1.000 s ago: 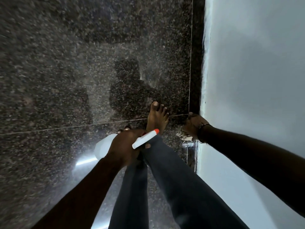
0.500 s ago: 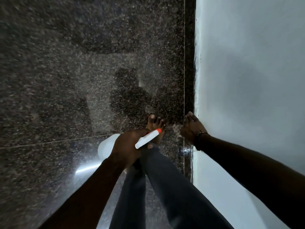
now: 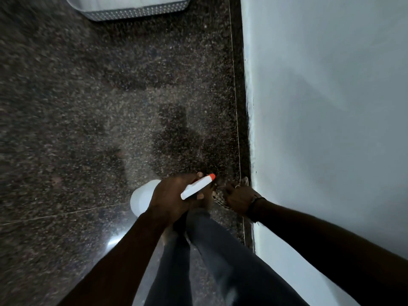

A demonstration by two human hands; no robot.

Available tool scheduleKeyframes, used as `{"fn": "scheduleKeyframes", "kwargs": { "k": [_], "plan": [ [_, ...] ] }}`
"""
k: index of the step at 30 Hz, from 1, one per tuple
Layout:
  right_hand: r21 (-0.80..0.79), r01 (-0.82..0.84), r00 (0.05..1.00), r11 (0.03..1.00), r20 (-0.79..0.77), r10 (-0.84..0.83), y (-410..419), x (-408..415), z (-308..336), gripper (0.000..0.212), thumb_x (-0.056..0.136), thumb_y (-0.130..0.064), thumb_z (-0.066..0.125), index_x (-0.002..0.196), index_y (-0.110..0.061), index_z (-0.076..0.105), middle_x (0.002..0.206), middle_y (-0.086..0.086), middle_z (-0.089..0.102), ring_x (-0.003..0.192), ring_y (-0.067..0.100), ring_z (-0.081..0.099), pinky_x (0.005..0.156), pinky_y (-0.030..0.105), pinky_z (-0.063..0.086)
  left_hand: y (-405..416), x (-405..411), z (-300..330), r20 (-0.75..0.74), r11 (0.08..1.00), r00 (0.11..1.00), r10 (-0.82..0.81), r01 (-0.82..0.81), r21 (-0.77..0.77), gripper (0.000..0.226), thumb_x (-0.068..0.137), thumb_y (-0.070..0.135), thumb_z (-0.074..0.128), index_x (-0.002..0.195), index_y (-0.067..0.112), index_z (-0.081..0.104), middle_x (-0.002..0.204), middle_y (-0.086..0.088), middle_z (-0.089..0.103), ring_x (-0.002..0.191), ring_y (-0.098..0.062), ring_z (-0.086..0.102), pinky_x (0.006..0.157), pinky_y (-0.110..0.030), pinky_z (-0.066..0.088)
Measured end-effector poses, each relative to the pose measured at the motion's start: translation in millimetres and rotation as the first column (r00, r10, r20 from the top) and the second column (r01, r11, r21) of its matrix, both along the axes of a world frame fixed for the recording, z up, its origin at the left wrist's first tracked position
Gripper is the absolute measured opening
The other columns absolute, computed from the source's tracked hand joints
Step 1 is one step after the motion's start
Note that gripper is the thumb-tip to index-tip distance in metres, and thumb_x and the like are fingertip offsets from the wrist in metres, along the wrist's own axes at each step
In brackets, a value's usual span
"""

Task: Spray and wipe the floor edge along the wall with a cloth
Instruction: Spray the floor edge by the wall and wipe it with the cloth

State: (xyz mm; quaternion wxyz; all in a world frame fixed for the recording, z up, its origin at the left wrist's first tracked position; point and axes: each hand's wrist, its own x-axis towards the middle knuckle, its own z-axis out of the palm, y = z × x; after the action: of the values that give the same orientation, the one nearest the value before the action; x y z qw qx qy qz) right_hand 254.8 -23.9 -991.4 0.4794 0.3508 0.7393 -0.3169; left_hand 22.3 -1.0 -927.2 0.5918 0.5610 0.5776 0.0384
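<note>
Low down, left hand [image 3: 174, 196] grips spray bottle [image 3: 143, 198]; right hand [image 3: 237, 195] presses cloth [image 3: 220, 198] at wall [image 3: 320, 129].

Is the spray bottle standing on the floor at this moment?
No, the left hand holds the spray bottle up off the floor, with its orange nozzle pointing toward the wall.

Floor [image 3: 88, 107]: dark brown-black granite, pale speckle all over, thin light grout lines. Wall [image 3: 331, 85]: plain pale grey-white, with a dark strip at its base along the floor edge. Spray bottle [image 3: 141, 198]: white body, white nozzle with orange-red tip. Cloth [image 3: 218, 198]: checked, light and dark, small pattern. Trousers [image 3: 220, 250]: dark blue-grey. Wristband [image 3: 254, 203] on right wrist: dark. Basket [image 3: 132, 7] at top edge: pale grey, dotted perforated band along the rim.
</note>
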Motion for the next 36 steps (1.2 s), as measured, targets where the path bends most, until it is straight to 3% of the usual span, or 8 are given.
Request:
{"fn": "scheduleKeyframes", "kwargs": {
  "k": [3,7,14,17,23,26,31,36],
  "plan": [
    [0.095,0.004,1.0,0.995,-0.026,-0.002,12.0,-5.0,-13.0,0.047,0.1,-0.018,0.026,0.14,0.006,0.034,0.128,0.033,0.05,0.111,0.047,0.055,0.103,0.076,0.018,10.8,-2.4,-6.8,0.043,1.0,0.999,0.01,-0.011,0.01,0.035,0.064,0.051,0.054,0.083,0.024,0.064,0.07,0.009,0.066,0.066,-0.004,0.061,0.056,-0.029,0.045],
    [0.14,-0.15,0.988,0.979,0.059,0.143,28.4,-1.9,-36.3,0.048,0.094,-0.014,0.022,0.113,-0.001,0.064,0.1,0.032,0.066,0.093,0.05,0.063,0.101,0.076,0.024,15.1,-6.3,-33.7,0.074,1.0,0.997,0.029,-0.029,-0.001,0.034,0.07,0.048,0.058,0.091,0.023,0.066,0.08,0.002,0.07,0.073,-0.013,0.066,0.065,-0.043,0.05],
    [0.037,-0.211,0.964,0.977,0.174,0.202,81.0,18.2,-59.4,0.041,0.1,-0.027,0.038,0.127,-0.005,0.058,0.136,0.028,0.051,0.135,0.048,0.035,0.117,0.062,0.008,26.4,-19.2,-50.7,0.096,0.995,0.993,-0.073,0.066,0.077,0.031,0.076,0.017,0.064,0.106,0.026,0.065,0.085,-0.001,0.071,0.074,-0.012,0.062,0.064,-0.013,0.042],
    [0.144,-0.305,0.934,0.941,0.239,0.266,94.6,11.4,-62.5,0.047,0.099,-0.034,0.032,0.126,-0.01,0.061,0.131,0.028,0.056,0.131,0.049,0.04,0.112,0.069,0.011,30.2,-27.8,-46.3,0.107,1.0,0.994,-0.02,0.017,0.026,0.027,0.075,0.032,0.054,0.1,0.028,0.065,0.079,0.007,0.068,0.071,-0.004,0.061,0.059,-0.017,0.042],
    [0.014,-0.128,0.975,0.992,0.185,0.123,101.6,8.2,-42.0,0.041,0.103,-0.023,0.029,0.13,-0.008,0.055,0.134,0.019,0.057,0.138,0.04,0.033,0.119,0.057,0.003,24.3,-40.3,-45.1,-0.029,0.994,0.993,-0.111,0.112,0.013,0.03,0.072,0.021,0.052,0.1,0.02,0.063,0.085,0.002,0.069,0.078,-0.018,0.064,0.067,-0.038,0.047],
    [0.112,-0.118,0.967,0.987,0.239,0.088,111.1,5.4,-40.7,0.055,0.103,-0.037,0.023,0.142,-0.001,0.037,0.147,0.026,0.038,0.145,0.04,0.016,0.12,0.052,-0.007,30.0,-42.2,-39.0,-0.014,0.995,0.995,-0.099,0.099,0.031,0.026,0.072,0.022,0.052,0.096,0.021,0.062,0.079,0.002,0.068,0.072,-0.015,0.062,0.064,-0.042,0.048],
    [-0.003,0.045,0.968,0.999,0.248,-0.043,122.9,-4.9,-26.4,0.039,0.1,-0.025,0.04,0.131,-0.006,0.053,0.142,0.018,0.047,0.136,0.036,0.037,0.117,0.047,0.023,42.7,-44.4,-33.5,0.045,0.997,0.998,-0.043,0.04,0.062,0.015,0.076,0.02,0.057,0.089,0.025,0.062,0.067,0.01,0.061,0.063,-0.003,0.056,0.056,-0.032,0.043],
    [0.088,-0.111,0.957,0.99,0.277,0.082,112.9,-1.6,-39.4,0.048,0.103,-0.029,0.024,0.139,-0.005,0.045,0.141,0.024,0.047,0.141,0.042,0.028,0.121,0.054,0.004,49.4,-42.7,-33.3,0.056,0.996,0.998,-0.037,0.032,0.084,0.018,0.076,0.014,0.061,0.091,0.024,0.063,0.072,0.006,0.066,0.065,-0.006,0.06,0.055,-0.032,0.044]
  ]
}}
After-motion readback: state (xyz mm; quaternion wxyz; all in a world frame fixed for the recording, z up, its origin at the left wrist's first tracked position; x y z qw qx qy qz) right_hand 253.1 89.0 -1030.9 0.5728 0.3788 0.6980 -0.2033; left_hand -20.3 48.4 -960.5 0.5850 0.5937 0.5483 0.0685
